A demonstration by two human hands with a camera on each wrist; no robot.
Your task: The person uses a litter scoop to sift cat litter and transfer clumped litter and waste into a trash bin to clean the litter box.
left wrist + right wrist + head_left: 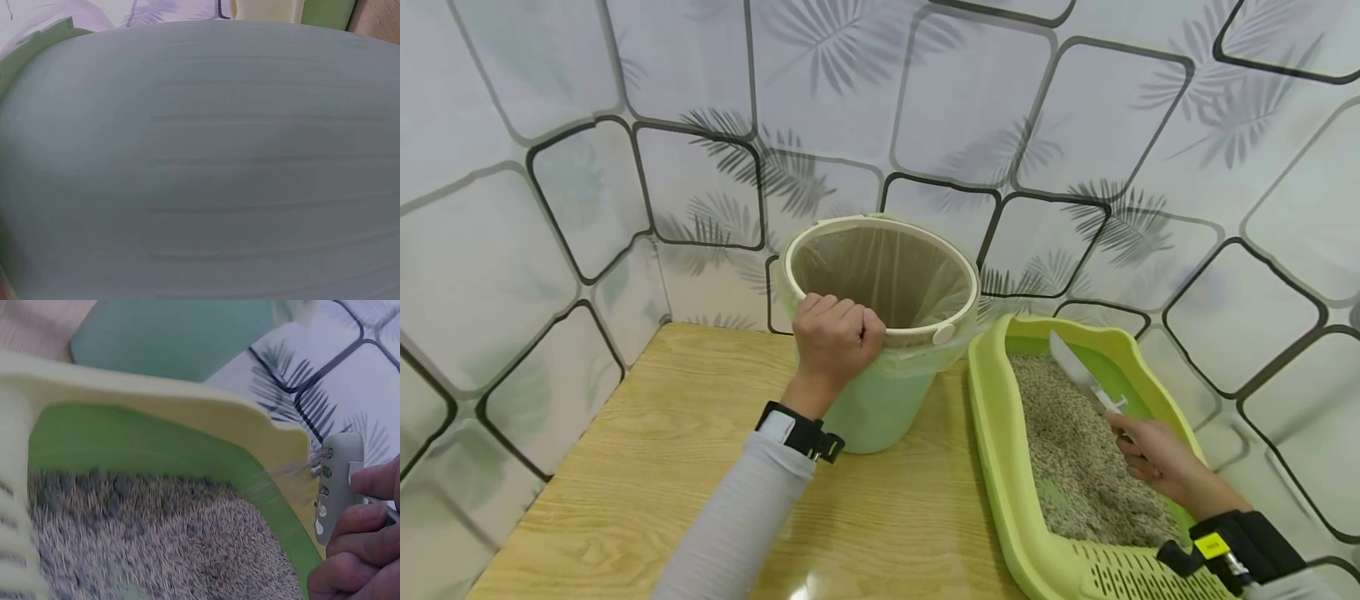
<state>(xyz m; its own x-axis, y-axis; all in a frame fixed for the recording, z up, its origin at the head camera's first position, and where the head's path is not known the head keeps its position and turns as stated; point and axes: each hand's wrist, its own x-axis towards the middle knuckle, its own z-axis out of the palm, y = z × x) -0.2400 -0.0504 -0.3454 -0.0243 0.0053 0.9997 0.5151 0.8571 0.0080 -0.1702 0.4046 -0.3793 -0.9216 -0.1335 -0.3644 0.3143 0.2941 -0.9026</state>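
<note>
My left hand (835, 337) grips the front rim of a light green trash bin (880, 408), which is lined with a clear plastic bag (883, 262). The bin's ribbed wall (206, 144) fills most of the left wrist view. In my right hand (1161, 462) is a pale slotted litter scoop (1078, 371), held by its handle over the yellow-green litter box (992, 433). The right wrist view shows the scoop (342, 481) tilted, with blurred streaks of grains beside its slots. Grey-brown pellet litter (1067, 425) covers the box's floor.
Both containers stand side by side on a wood-grain surface (700, 433), the litter box to the right of the bin. Patterned wall covering (835, 67) rises behind and on both sides. A slotted step (1135, 575) forms the box's near end.
</note>
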